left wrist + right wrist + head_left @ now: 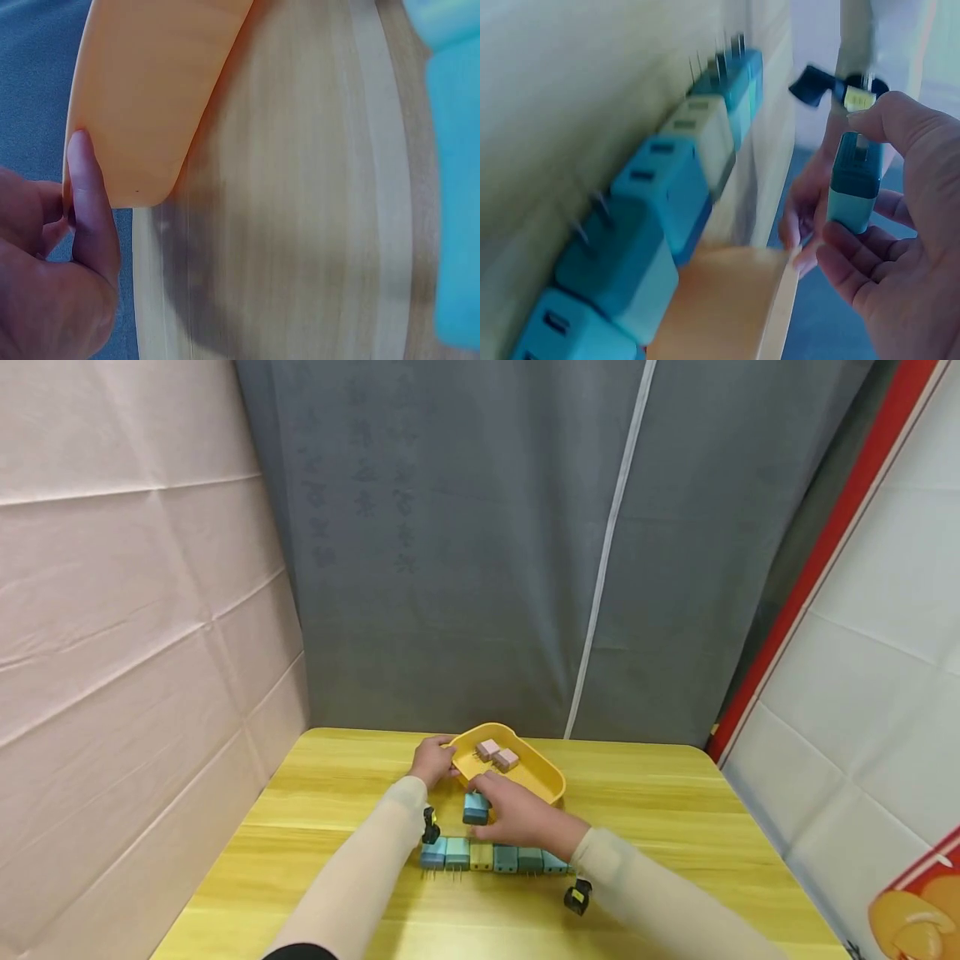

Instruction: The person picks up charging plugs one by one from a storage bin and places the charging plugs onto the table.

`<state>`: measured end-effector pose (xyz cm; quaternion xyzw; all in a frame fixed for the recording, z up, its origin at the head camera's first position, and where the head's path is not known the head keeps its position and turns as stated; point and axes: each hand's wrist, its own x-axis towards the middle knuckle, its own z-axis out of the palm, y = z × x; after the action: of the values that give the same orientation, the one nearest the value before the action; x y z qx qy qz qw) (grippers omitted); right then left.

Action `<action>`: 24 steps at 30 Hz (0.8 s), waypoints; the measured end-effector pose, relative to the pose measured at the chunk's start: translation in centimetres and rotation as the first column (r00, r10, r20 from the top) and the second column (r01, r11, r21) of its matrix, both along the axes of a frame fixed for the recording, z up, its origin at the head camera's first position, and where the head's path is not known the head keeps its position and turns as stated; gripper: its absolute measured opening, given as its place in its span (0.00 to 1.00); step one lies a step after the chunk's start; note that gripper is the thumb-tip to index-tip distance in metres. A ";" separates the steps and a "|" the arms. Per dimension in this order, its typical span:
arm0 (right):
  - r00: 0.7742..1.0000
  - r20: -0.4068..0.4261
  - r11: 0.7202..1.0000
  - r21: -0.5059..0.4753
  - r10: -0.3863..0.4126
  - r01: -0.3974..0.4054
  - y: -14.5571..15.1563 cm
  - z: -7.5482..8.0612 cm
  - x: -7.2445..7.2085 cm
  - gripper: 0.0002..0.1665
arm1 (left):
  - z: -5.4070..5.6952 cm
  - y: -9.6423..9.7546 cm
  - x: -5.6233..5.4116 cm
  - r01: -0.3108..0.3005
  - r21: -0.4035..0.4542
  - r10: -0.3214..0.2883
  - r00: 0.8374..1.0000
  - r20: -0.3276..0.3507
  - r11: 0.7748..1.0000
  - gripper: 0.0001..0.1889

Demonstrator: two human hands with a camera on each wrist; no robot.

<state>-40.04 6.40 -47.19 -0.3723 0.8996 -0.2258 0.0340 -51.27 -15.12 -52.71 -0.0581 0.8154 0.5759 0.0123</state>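
Observation:
My left hand (432, 762) pinches the left rim of a yellow plastic tray (538, 770), thumb against its wall in the left wrist view. The tray is tilted up off the table. Two pink plug chargers (506, 759) lie inside it. Between the thumb and fingers of my right hand (521, 814) is a two-tone blue charger (855, 184), held above the table in front of the tray. Nearer to me, several chargers stand side by side in a row, blue and teal ones (457, 853) with one yellow charger (482, 856) among them. My right wrist covers the row's right end.
The yellow wood-grain table (337, 827) reaches back to a grey curtain (450, 568). Pale cloth (135, 652) hangs on the left, and a white panel with a red edge (825, 543) stands on the right. Some chargers' metal prongs (600, 201) stick out from the row.

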 end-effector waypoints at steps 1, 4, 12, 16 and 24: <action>1.000 -0.004 1.000 0.008 0.007 -0.006 -0.1 0.0 0.3 0.33 | 0.0 0.0 0.0 0.002 -0.002 -0.002 1.000 -0.002 1.000 0.21; 1.000 -0.004 0.999 0.027 0.030 -0.030 -0.5 0.0 1.1 0.33 | 0.1 -0.1 0.0 0.007 -0.007 -0.007 1.000 -0.004 1.000 0.21; 0.996 -0.001 0.994 0.061 0.086 -0.086 -1.5 0.1 2.3 0.34 | 0.2 -0.3 0.0 0.024 -0.020 -0.024 1.000 0.005 1.000 0.21; 0.993 -0.017 0.990 0.080 0.117 -0.116 -2.0 0.2 2.9 0.35 | 0.1 -0.2 -0.1 0.016 -0.020 -0.016 1.000 0.001 1.000 0.21; 0.988 -0.036 0.984 0.099 0.153 -0.149 -2.8 -0.5 3.8 0.34 | 0.0 -0.2 -0.1 0.015 -0.027 -0.015 1.000 0.005 1.000 0.22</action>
<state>-36.19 3.63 -47.67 -0.4421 0.8792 -0.1710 0.0492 -51.33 -15.27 -52.71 -0.0535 0.8234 0.5647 0.0176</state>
